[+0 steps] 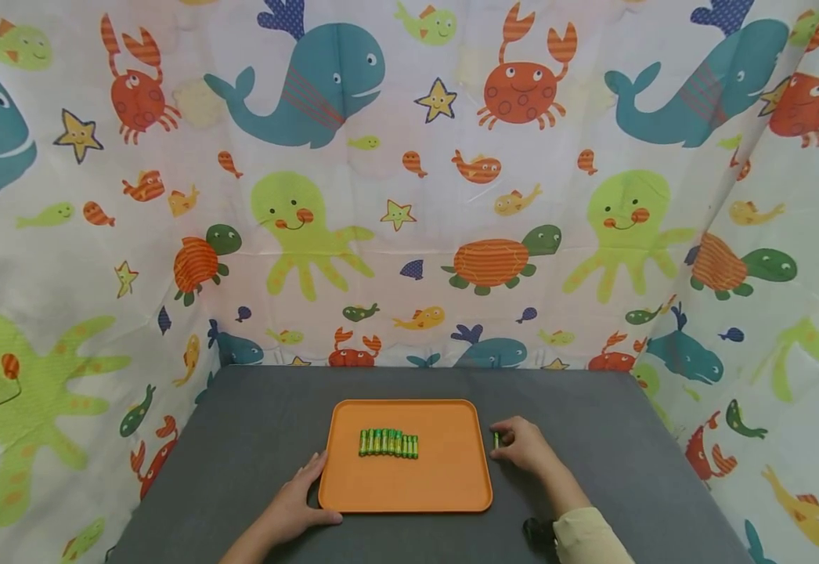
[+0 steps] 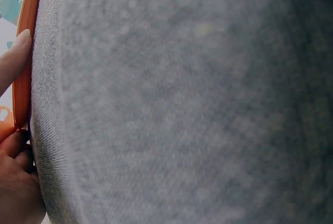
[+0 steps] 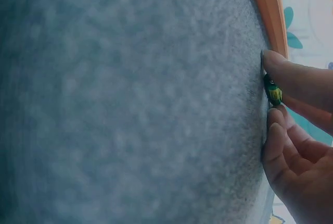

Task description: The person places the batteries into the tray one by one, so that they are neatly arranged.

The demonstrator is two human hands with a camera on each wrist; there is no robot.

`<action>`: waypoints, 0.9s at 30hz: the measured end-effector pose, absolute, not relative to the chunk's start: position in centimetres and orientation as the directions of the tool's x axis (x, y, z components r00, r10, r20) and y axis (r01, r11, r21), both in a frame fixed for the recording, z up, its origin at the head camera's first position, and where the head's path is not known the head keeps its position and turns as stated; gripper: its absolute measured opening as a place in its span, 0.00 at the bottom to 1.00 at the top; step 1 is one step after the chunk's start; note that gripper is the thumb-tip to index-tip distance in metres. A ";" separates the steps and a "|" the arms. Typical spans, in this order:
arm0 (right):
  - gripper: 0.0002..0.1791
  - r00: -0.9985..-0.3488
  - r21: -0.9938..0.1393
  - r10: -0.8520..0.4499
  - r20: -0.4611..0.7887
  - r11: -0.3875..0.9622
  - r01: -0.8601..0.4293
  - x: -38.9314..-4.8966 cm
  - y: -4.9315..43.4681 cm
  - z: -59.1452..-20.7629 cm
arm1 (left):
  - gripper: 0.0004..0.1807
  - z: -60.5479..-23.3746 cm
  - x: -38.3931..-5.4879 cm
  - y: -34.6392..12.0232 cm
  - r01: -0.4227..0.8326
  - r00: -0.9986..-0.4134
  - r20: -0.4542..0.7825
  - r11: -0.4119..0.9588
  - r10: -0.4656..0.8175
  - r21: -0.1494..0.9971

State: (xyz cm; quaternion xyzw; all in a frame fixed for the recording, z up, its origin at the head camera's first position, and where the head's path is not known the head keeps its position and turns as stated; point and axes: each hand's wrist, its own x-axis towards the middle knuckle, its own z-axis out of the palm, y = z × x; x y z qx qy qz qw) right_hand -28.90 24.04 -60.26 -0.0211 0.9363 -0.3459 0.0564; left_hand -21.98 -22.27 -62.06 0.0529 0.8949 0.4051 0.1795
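Observation:
A row of green and yellow batteries (image 1: 388, 443) stands side by side on the orange tray (image 1: 438, 489), several longer ones at the left and three shorter ones at the right. My left hand (image 1: 297, 501) rests around the tray's near left corner, fingers along the left side and thumb at the front rim. To the right of the tray, my right hand (image 1: 524, 445) pinches a single green battery (image 3: 274, 91) between thumb and fingers, low at the grey surface. Part of that battery is hidden by the fingers.
A grey tabletop (image 1: 261, 423) surrounds the tray. A curtain (image 1: 409, 258) printed with sea animals rises behind the table and along both sides. Near the right sleeve (image 1: 586, 536) lies a dark object (image 1: 538, 533) at the wrist.

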 end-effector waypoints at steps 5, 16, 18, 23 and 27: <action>0.28 -0.994 -0.646 -0.090 -0.068 0.763 -0.024 -28.6 24.1 -60.3 | 0.65 -62.1 -22.0 -22.3 -0.052 -0.929 -0.281 0.668 0.240 0.743; 0.28 -0.999 -0.694 -0.015 -0.029 0.720 0.010 -28.2 24.0 -59.6 | 0.65 -62.1 -21.9 -22.4 -0.043 -0.929 -0.276 0.668 0.247 0.743; 0.28 -1.000 -0.717 0.005 -0.022 0.696 0.019 -28.2 23.9 -59.1 | 0.65 -62.2 -21.9 -22.5 -0.046 -0.928 -0.279 0.669 0.247 0.742; 0.27 -1.000 -0.743 0.016 0.007 0.670 0.005 -27.9 23.1 -57.9 | 0.64 -62.3 -21.9 -22.6 -0.052 -0.927 -0.286 0.670 0.243 0.741; 0.25 -0.998 -0.745 -0.004 0.059 0.665 -0.047 -27.4 21.9 -56.8 | 0.65 -62.3 -21.9 -22.6 -0.058 -0.927 -0.291 0.677 0.236 0.734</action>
